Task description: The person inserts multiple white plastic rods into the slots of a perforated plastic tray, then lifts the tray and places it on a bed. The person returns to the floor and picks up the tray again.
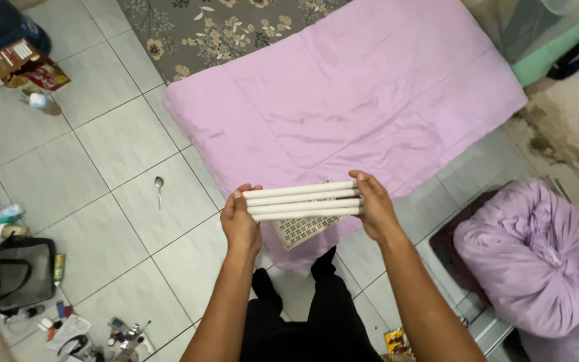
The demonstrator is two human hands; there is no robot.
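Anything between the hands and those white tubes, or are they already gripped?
Nothing visible in the way. The left hand and right hand already grip the bundle of white tubes at opposite ends, fingers wrapped directly on them. A perforated white panel hangs just under the tubes, above the pink blanket, not between hands and tubes.

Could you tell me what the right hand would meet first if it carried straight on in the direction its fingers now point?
The right hand points leftward along the white tubes, so it would probably first meet the left hand gripping their other ends; depth looks similar, though one view cannot confirm it.
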